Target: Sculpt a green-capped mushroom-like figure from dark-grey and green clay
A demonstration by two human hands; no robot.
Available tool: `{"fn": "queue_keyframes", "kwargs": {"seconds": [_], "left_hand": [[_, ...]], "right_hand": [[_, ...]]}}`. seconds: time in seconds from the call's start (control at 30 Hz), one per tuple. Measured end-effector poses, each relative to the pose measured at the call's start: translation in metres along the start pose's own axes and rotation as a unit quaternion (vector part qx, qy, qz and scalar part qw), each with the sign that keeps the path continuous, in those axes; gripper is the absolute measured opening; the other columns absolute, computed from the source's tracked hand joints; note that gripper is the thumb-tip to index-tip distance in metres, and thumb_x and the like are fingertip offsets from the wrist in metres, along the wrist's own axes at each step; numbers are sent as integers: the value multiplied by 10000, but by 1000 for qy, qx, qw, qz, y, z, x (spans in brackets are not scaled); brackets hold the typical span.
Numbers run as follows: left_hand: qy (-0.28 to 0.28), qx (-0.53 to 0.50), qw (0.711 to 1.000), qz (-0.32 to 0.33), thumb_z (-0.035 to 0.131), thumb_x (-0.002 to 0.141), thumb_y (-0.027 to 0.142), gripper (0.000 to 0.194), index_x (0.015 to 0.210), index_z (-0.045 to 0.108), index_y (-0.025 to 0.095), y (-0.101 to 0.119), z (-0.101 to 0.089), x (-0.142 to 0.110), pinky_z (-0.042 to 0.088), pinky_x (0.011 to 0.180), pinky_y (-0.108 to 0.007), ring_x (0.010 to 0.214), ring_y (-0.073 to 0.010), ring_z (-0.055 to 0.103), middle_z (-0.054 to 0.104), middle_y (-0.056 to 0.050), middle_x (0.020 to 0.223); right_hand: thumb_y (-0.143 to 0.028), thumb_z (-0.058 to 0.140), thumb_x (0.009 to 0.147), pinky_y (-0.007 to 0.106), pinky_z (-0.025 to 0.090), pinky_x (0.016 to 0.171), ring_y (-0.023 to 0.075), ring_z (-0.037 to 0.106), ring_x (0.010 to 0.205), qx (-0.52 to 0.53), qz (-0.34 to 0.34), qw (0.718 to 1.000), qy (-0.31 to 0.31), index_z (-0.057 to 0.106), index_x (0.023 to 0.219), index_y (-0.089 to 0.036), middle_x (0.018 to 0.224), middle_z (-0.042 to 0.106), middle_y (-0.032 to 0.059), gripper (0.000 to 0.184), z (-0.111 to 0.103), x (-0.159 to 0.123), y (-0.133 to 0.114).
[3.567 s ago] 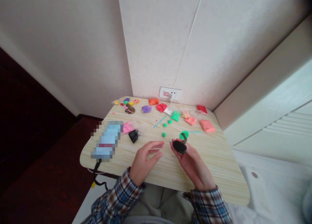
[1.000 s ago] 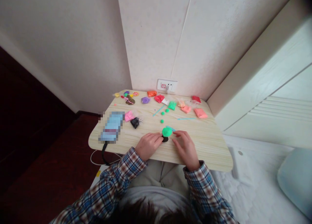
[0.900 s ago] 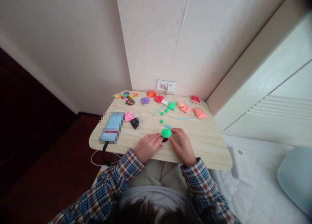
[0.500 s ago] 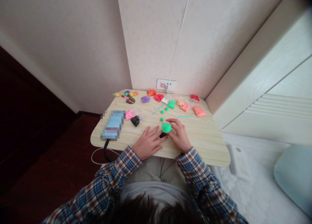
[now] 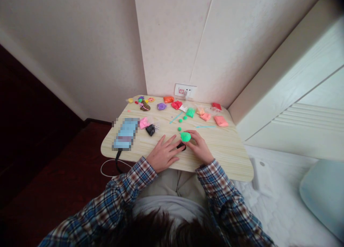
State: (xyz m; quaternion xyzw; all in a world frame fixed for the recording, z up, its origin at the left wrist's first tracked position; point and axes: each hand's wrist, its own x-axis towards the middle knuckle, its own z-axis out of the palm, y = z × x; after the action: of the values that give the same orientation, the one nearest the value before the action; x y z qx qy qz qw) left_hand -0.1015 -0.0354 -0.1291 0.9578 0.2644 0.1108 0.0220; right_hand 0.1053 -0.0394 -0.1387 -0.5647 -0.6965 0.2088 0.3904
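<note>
"One table point(image 5: 228, 155), pale and wood-grained: what surrounds it?"

"A light wall point(image 5: 172, 42) with a socket point(image 5: 185, 90) stands at its far edge. Dark reddish floor point(image 5: 67, 168) lies to the left, a white quilted surface point(image 5: 271, 211) to the right, and my lap point(image 5: 163, 186) sits at the near edge."

"And your grip?"

"My left hand point(image 5: 163, 154) lies flat, fingers spread, the tips over the black piece point(image 5: 181, 147). My right hand point(image 5: 198, 146) is drawn in narrow about the green piece point(image 5: 185, 137), just on the far side of the black one (whether I pinch it or something beneath it, I cannot tell)."

"How much room to move?"

"On the left, a blurred-out device point(image 5: 126, 135) with a black cable point(image 5: 118, 156) sits well apart from my fingers. Beyond the green piece come three green balls point(image 5: 180, 129), light-blue sticks point(image 5: 205, 126), then bright packets point(image 5: 221, 121) along the far side. Rightward, wood grain runs from my wrist to the rounded near corner; behind my left palm, the near edge is close."
</note>
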Motion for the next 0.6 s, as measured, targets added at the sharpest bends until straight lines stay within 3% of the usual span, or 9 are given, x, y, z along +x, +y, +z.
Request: {"fn": "queue_keyframes", "kwargs": {"seconds": [0.17,0.33,0.47,0.6], "left_hand": [[-3,2,1000,4,421,921,370,529,1425,277,295,0,-1,-4,124,1117,-540,1418,-261,148,289,-47,1508],[1,6,1000,6,425,917,376,558,1434,261,243,2,-2,-6,117,1121,-537,1417,-254,156,302,-77,1500],[-8,6,1000,10,436,913,373,576,1441,232,266,2,-2,-5,139,1114,-544,1412,-256,178,312,-74,1495],[6,-9,1000,5,481,897,327,576,1430,263,291,4,-4,-5,178,1109,-538,1404,-267,207,352,-88,1474]], "right_hand": [[-287,456,878,483,325,959,262,509,1135,-89,16,995,31,601,1137,-241,1211,583,91,300,-5,-33,-9],[-53,375,796,485,318,912,277,458,1190,-212,-7,977,20,513,1276,-243,1317,507,118,534,15,-56,-22],[-22,380,765,511,304,917,297,458,1173,-218,-2,975,33,542,1251,-257,1319,499,130,563,25,-56,-21],[-110,387,833,495,328,907,289,449,1194,-172,12,984,44,528,1247,-275,1320,498,114,467,21,-53,-17]]}}
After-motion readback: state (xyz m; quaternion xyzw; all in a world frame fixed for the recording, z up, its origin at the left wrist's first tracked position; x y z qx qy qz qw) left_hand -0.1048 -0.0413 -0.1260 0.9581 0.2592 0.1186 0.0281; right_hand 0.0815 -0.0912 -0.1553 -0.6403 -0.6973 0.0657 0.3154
